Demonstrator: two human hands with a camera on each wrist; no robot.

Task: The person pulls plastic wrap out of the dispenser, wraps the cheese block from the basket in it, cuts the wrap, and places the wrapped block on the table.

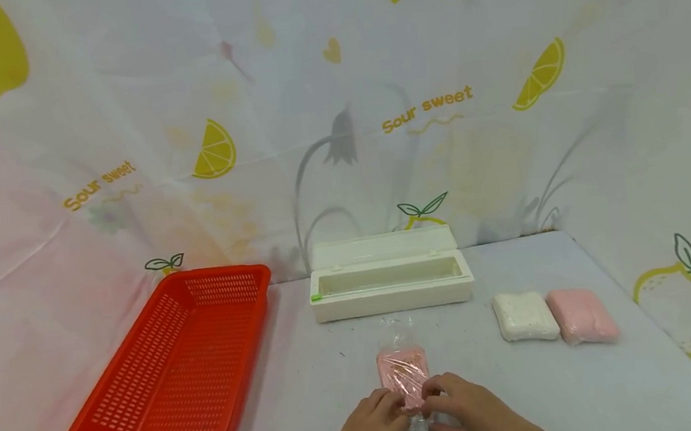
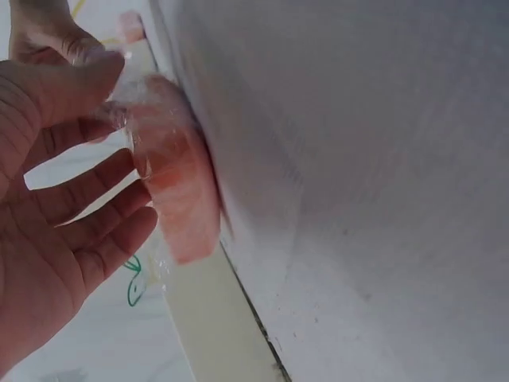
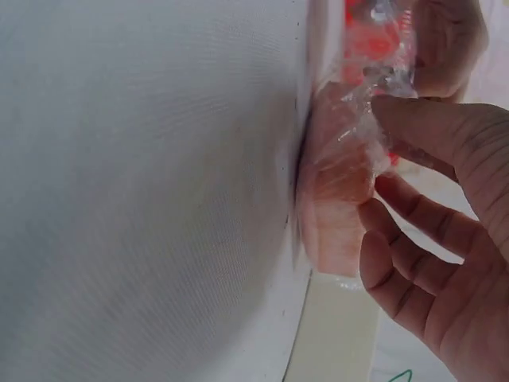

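Note:
A pink rectangular block (image 1: 403,374) lies on the table in front of me, under clear plastic wrap (image 1: 398,333) that sticks out past its far and near ends. At its near left corner my left hand (image 1: 372,425) pinches the wrap between thumb and index finger, the other fingertips along the block's side. From the right, my right hand (image 1: 470,409) pinches the film at the near end, thumb on top. Both wrist views show the block's side (image 2: 179,191) close up, with shiny creased film (image 3: 358,119) gathered at the fingertips.
Behind the block stands a long white box (image 1: 392,300) with its lid raised. A red perforated basket (image 1: 228,396) is at the left. On the right, a white wrapped block (image 1: 525,316) and a pink wrapped block (image 1: 584,315) lie side by side. A printed cloth hangs behind the table.

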